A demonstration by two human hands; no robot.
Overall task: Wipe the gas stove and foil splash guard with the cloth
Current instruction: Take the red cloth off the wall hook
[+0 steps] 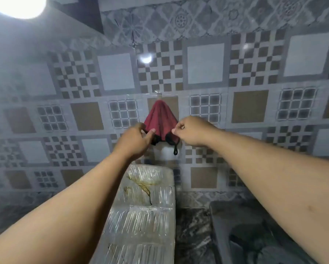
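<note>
A red cloth (160, 119) with black trim hangs from a hook (159, 95) on the tiled wall (207, 63), draped in a cone. The left hand (135, 141) pinches its lower left edge, thumb over the fabric and fingers curled behind. The right hand (191, 131) pinches the lower right edge between thumb and bent forefinger, the other fingers folded in. Below the cloth stands the foil guard (142, 216), stained brown near its top. A dark marbled desk (192, 235) lies to its right.
</note>
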